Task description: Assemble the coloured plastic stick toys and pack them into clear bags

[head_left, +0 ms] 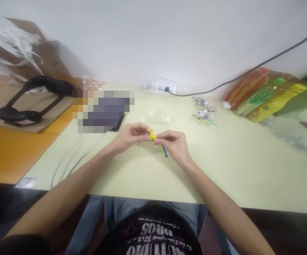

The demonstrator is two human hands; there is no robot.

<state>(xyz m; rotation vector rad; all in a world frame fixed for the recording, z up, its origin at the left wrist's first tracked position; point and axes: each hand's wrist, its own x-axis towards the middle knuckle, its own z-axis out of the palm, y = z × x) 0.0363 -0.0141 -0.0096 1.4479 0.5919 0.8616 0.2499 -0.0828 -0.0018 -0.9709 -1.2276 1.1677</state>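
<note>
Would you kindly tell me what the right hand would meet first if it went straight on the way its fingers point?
The right hand would first meet the small yellow plastic piece, which it already appears to touch; beyond that, probably the left hand, though depth is hard to judge.

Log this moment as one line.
left hand: pinching small yellow plastic piece | right hand: pinching same piece | beside right hand: thin blue plastic rod

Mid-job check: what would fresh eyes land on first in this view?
Probably the small yellow piece at the centre, held between the left hand and the right hand. Next, the black frame lying on cardboard at the far left, and the yellow-capped bottle at the right.
</note>
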